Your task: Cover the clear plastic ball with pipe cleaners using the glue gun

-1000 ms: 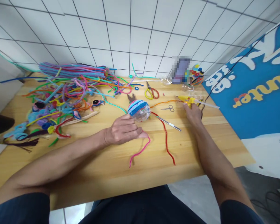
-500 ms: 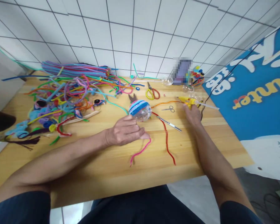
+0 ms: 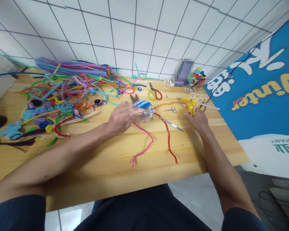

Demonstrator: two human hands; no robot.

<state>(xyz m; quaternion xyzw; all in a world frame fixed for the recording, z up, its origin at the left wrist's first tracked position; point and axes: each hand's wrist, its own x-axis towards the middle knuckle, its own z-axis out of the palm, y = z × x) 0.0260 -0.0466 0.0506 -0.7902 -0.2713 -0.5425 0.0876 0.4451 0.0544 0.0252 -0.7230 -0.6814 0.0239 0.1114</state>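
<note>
My left hand (image 3: 122,118) is closed on the near left side of a clear plastic ball (image 3: 148,113), partly wrapped in blue, white and pink pipe cleaners. Its thumb is hidden. From the ball a pink pipe cleaner (image 3: 152,138) and a red one (image 3: 169,138) trail toward me, and an orange one (image 3: 167,104) runs off to the right. My right hand (image 3: 197,121) has its fingers at the handle of a yellow hot glue gun (image 3: 189,103), whose nozzle points left. A clear glue stick (image 3: 210,106) sticks out of the gun's back.
Small scissors (image 3: 171,110), a silver pen-like tool (image 3: 172,124), red-and-yellow scissors (image 3: 154,93) and pliers (image 3: 134,98) lie around the ball. Loose pipe cleaners (image 3: 62,93) cover the table's left side. Clear balls (image 3: 169,81) stand by the tiled wall. A dark cord (image 3: 227,71) runs at right.
My left hand has moved from the pink pipe cleaner's near part up onto the ball. The glue gun has turned at my right hand, showing more of its handle. The view has shifted slightly.
</note>
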